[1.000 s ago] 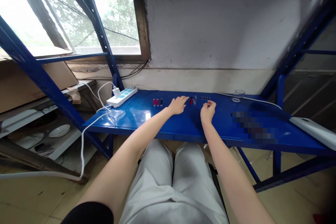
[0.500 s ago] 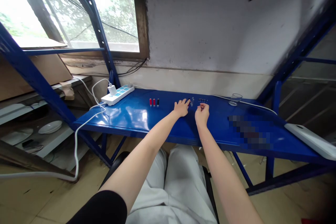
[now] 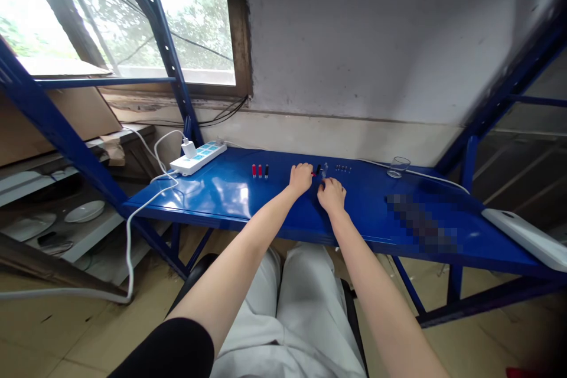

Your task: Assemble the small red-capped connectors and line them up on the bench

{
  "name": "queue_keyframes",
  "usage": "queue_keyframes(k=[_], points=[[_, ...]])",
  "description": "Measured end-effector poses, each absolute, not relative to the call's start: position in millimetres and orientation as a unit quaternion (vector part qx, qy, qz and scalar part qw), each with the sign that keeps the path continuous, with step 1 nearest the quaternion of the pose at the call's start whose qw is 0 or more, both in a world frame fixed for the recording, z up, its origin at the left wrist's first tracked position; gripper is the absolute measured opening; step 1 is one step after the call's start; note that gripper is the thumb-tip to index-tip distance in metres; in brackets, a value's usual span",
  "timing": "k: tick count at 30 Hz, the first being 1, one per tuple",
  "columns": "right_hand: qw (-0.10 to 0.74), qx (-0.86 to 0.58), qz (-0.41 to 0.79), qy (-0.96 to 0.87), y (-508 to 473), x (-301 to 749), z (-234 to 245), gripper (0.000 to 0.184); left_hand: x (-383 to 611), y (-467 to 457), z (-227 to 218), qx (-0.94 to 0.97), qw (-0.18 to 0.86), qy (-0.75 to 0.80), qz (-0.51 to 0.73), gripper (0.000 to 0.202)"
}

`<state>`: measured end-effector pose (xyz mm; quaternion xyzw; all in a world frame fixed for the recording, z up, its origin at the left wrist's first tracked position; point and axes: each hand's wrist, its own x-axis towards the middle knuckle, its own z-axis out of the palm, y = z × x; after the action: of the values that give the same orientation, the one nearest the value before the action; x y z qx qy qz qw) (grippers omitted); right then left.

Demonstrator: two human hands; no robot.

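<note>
My left hand (image 3: 301,178) rests low over the blue tabletop with its fingers curled together, and a small red cylinder (image 3: 313,174) shows at its fingertips. Just beyond it lies a small black cylinder (image 3: 318,169). To the right, my right hand (image 3: 332,194) is closed, its fingertips beside some small clear pieces (image 3: 325,170); what it pinches, if anything, is too small to tell. Several tiny metal pieces (image 3: 343,168) lie in rows behind the right hand. Further left are two red cylinders (image 3: 257,171) and a black one (image 3: 266,171), side by side, each with a pale end.
A white power strip (image 3: 199,159) with a plugged-in cable lies at the table's left end. A clear glass cup (image 3: 398,168) stands at the back right. A white flat object (image 3: 527,236) sits on the right edge. Blue metal posts (image 3: 170,59) rise at the sides.
My left hand has drawn slightly left and curled its fingers, uncovering a red cylinder. My right hand has moved left and towards me, away from the metal pieces.
</note>
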<state>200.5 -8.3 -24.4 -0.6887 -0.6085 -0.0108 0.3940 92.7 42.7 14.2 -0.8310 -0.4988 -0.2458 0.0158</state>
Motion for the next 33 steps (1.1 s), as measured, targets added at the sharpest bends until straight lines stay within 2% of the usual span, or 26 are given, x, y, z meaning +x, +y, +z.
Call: queue_keyframes(k=[4, 9, 13, 18, 33], points=[[0.353, -0.700, 0.020, -0.621, -2, 199, -31, 0.036, 73, 40, 11, -0.817, -0.023, -0.492, -0.300, 0.012], [0.294, -0.730, 0.064, -0.613, 2, 197, -26, 0.044, 51, 23, 3, -0.755, -0.134, -0.487, -0.419, 0.010], [0.216, -0.761, 0.095, -0.604, 4, 194, -17, 0.054, 37, 4, -2, -0.670, -0.228, -0.496, -0.503, 0.012], [0.122, -0.783, 0.097, -0.602, 6, 192, -12, 0.063, 27, -7, -5, -0.603, -0.264, -0.480, -0.579, 0.014], [0.103, -0.785, 0.094, -0.603, 16, 195, -12, 0.066, 27, -7, -7, -0.623, -0.263, -0.464, -0.572, 0.012]])
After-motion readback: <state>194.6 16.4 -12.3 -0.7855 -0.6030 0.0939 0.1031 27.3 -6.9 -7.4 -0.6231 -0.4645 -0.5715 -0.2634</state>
